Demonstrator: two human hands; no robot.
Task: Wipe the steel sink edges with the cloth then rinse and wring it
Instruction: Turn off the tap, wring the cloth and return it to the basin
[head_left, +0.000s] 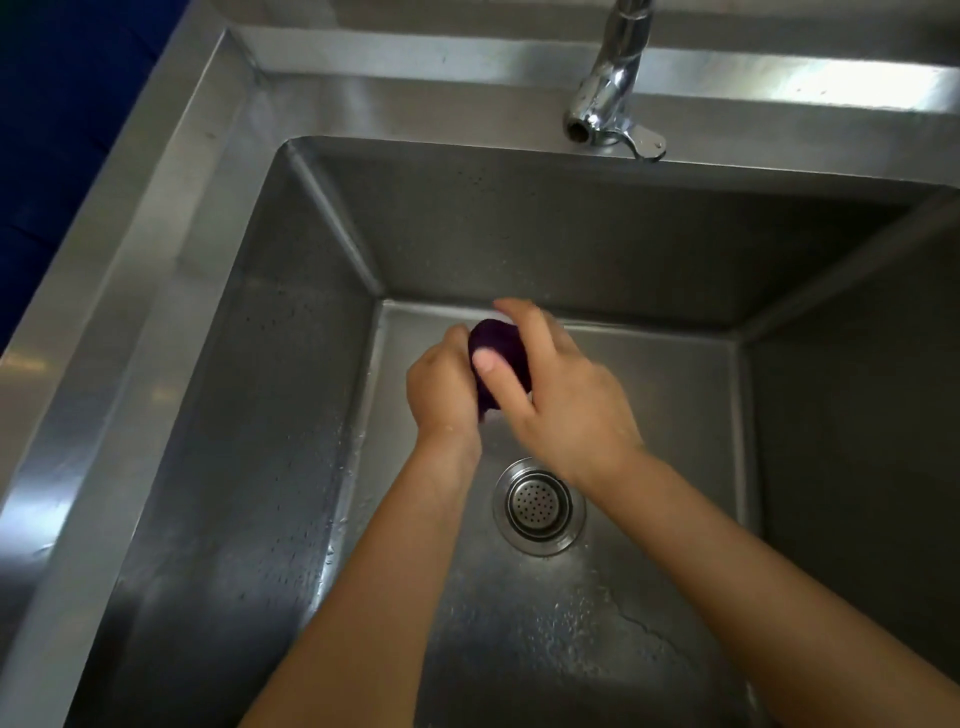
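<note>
Steel sink (156, 322), basin wet: dark cloth (493, 348) bunched upright between 2 hands, left hand (441, 389) and right hand (561, 400) both clenched on it.

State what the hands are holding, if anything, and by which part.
Both hands, left and right, grip a bunched dark purple cloth between them, wrapped around its sides, above the sink floor.

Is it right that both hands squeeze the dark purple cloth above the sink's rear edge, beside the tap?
No. Both hands do squeeze the dark purple cloth, but the head view shows them down inside the sink basin, above its floor near the drain.
</note>
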